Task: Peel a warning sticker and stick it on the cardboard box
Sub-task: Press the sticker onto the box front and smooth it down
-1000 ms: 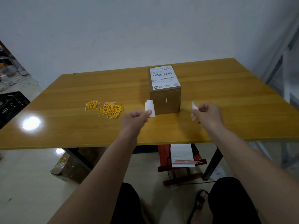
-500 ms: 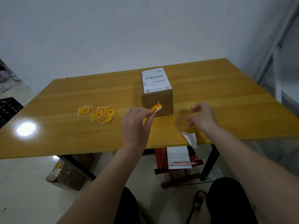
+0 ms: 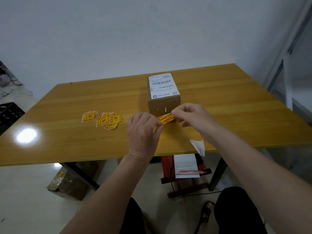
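Both hands meet just in front of the box (image 3: pixel 164 100), holding one yellow-and-red sticker (image 3: pixel 165 118) stretched between them above the counter (image 3: pixel 67 115). The left hand (image 3: pixel 143 132) pinches the sticker's lower left end, its grip closed on that end between thumb and fingertips. The right hand (image 3: pixel 190 118) pinches the upper right end, its grip likewise clamped on the sticker, with the other fingers curled. The sticker tilts, its right end higher, and its printed face looks toward the camera. It hangs close before the box's front face; whether it touches the cardboard cannot be told.

The box stands upright near the middle of the counter, with a white shipping label (image 3: pixel 163 86) covering its top. Its brown front face shows a few small pale marks.

To the left of the hands, well apart from the box, a loose pile of stickers (image 3: pixel 103 119) lies flat on the counter, several overlapping. A white backing paper (image 3: pixel 198 146) lies at the counter's near edge, beside the right forearm, one corner hanging over the edge.

A bright glare spot (image 3: pixel 26 135) sits on the counter's left part. Beneath the counter stands a red stool (image 3: pixel 185 173) with a white paper on it, and a brown bag (image 3: pixel 67 183) rests on the floor to the left.
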{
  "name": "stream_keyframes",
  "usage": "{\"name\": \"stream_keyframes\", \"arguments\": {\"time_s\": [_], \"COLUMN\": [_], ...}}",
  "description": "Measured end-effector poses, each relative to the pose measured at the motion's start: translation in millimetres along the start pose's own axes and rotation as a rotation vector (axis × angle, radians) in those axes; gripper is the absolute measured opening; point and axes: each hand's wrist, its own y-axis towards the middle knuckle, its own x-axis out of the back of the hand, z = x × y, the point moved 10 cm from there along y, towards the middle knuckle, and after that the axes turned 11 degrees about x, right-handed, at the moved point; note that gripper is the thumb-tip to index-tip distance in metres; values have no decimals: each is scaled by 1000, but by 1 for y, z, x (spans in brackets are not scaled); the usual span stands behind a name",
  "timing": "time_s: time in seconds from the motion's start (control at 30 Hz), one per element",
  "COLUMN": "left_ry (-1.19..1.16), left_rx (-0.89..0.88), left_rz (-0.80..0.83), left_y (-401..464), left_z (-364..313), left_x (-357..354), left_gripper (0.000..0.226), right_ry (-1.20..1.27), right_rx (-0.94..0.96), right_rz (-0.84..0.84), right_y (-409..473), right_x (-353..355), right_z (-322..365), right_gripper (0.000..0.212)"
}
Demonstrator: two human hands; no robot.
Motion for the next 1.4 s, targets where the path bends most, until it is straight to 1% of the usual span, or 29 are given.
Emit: {"name": "stream_keyframes", "arguments": {"time_s": [0.1, 0.2, 0.33, 0.5, 0.63, 0.67, 0.73, 0.77, 0.8, 0.83, 0.9, 0.93, 0.97, 1.03, 1.07, 1.1, 1.13, 1.23, 1.3, 1.37, 1.4], "left_ry": [9, 40, 72, 58, 9, 0, -23, -41, -70, -108, -178, -215, -275, -454, -506, -514, -504, -470, -412, -360, -333], "left_rx": [-33, -73, -92, -141, -230, -268, -339, -320, -239, -102, 241, 379, 487, 639, 669, 674, 678, 698, 673, 662, 668], "left_rz": [11, 31, 35, 14, -4, 18, 98, 132, 147, 144, 147, 204, 307, 607, 723, 793, 823, 805, 773, 711, 672], "left_y": [-1, -3, -7, -13, -18, -20, -27, -28, -23, -14, 6, 13, 18, 15, 11, 8, 7, 6, 6, 7, 9], "left_z": [-5, -11, -11, -15, -20, -22, -25, -23, -16, -5, 26, 39, 48, 50, 47, 43, 41, 42, 42, 43, 45], "left_x": [3, 3, 5, 7, 7, 5, 0, -1, 1, 5, 9, 4, -5, -29, -37, -41, -43, -43, -43, -41, -39], "left_gripper": [15, 16, 17, 15, 15, 18, 30, 36, 38, 36, 25, 18, 15, 18, 21, 22, 20, 12, 7, 3, 5], "right_ry": [-74, -84, -62, -43, -147, -168, -180, -185, -193, -203, -211, -211, -209, -204, -204, -205, -208, -207, -209, -213, -187], "right_rx": [-3, -26, -47, -12, 63, 75, 85, 92, 101, 116, 151, 170, 192, 233, 247, 260, 270, 285, 264, 218, 195], "right_rz": [56, 27, -30, -73, -127, -137, -162, -161, -141, -106, -32, -5, 16, 47, 60, 75, 88, 119, 123, 125, 106], "right_y": [3, 8, 13, 16, 14, 13, 11, 11, 11, 11, 11, 11, 11, 11, 11, 11, 10, 9, 8, 6, 5], "right_x": [-10, -12, -12, -14, -11, -10, -3, 0, 1, 0, -8, -12, -15, -19, -21, -22, -24, -26, -23, -22, -21], "right_z": [5, 5, 0, 4, 10, 11, 11, 12, 14, 16, 18, 19, 20, 23, 23, 25, 26, 29, 26, 19, 17], "right_gripper": [12, 4, 17, 24, 23, 20, 15, 14, 13, 12, 9, 8, 8, 6, 6, 6, 9, 16, 15, 14, 21]}}
